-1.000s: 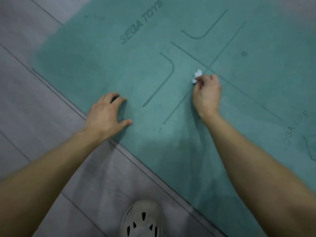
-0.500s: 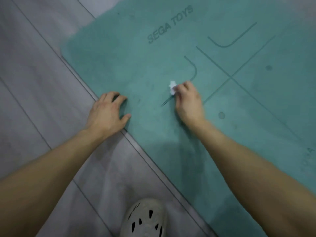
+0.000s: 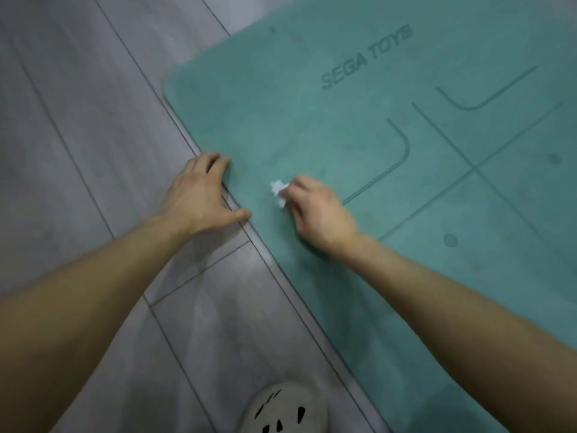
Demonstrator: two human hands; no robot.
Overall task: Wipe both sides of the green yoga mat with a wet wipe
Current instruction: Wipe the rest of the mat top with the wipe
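Where the mat [image 3: 312, 114] lies flat, the right hand [image 3: 321, 220] pinches a crumpled wipe [image 3: 278, 193].

Mat [image 3: 312, 120]: teal-green with faint darker mottling, bearing the lettering [image 3: 367, 57] SEGA TOYS, thin straight and curved lines [image 3: 474, 166] that cross one another, and small round dots [image 3: 450, 240], all printed in a darker tone of the same green. Wipe [image 3: 278, 192]: plain white, without any print, the brightest patch against the green. Floor [image 3: 78, 135]: pale grey planks with soft wood-like streaks and thin dark seams running slantwise; shoe [image 3: 285, 407]: off-white, patterned with black oval and teardrop-shaped holes.
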